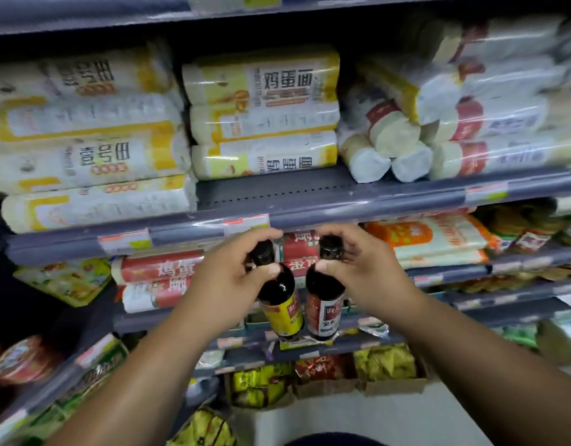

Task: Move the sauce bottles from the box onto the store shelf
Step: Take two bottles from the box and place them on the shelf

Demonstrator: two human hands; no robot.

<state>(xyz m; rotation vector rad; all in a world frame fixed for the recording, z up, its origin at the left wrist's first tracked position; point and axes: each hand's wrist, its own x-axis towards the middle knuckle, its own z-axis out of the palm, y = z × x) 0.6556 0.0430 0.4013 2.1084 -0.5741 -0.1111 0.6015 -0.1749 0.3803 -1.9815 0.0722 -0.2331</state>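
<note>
In the centre of the frame the left hand grips the neck of the yellow bottle, thumb pressed just under its black cap and fingers curled over the top. Beside it the right hand grips the neck of the red bottle the same way, thumb on the near side of the neck and fingers wrapped behind the cap. Both bottles hold dark sauce and hang in the air, clear of any surface, their bodies just beside each other with a narrow gap between them. The yellow one tilts with its cap toward the left of the frame, while the red one stands nearly upright. Their caps sit just below the front edge of a grey shelf that runs across the middle of the frame and carries price tags on its rail. A bare strip of that shelf shows in the centre, with stacked noodle packs behind it and more stacks filling the upper left and upper right. Lower shelves behind the bottles hold red and orange packs. At the bottom centre, open cartons hold yellow-green packets.
</note>
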